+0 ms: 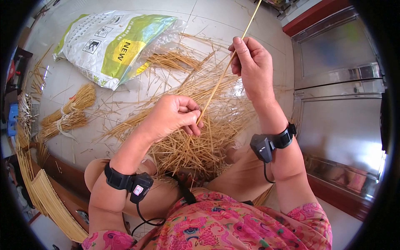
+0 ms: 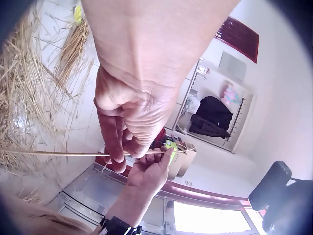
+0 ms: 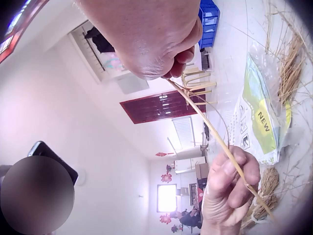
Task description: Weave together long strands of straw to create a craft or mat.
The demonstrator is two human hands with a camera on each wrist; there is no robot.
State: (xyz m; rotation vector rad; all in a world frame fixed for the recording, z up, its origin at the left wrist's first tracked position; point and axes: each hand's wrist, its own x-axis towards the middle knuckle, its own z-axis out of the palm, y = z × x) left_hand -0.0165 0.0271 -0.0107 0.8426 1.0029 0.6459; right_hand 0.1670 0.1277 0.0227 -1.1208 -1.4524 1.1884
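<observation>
A long straw stalk [image 1: 218, 85] runs slantwise between both hands. Near its lower part, the left hand [image 1: 168, 114] pinches it between thumb and fingers. Higher up and to the right, the right hand [image 1: 256, 68] grips it with thumb against curled fingers, and the stalk's tip extends beyond. The right wrist view shows a thin strip [image 3: 218, 112] bowing away from the stalk between the hands. Beneath them, a loose heap of straw [image 1: 196, 152] covers the floor between the person's legs.
A white, green and yellow plastic bag [image 1: 93, 48] lies at the upper left. Tied straw bundles [image 1: 68, 118] lie on the left of the tiled floor. Metal cabinet doors [image 1: 339, 125] stand along the right. Pale stalks [image 1: 52, 202] lie in a row at lower left.
</observation>
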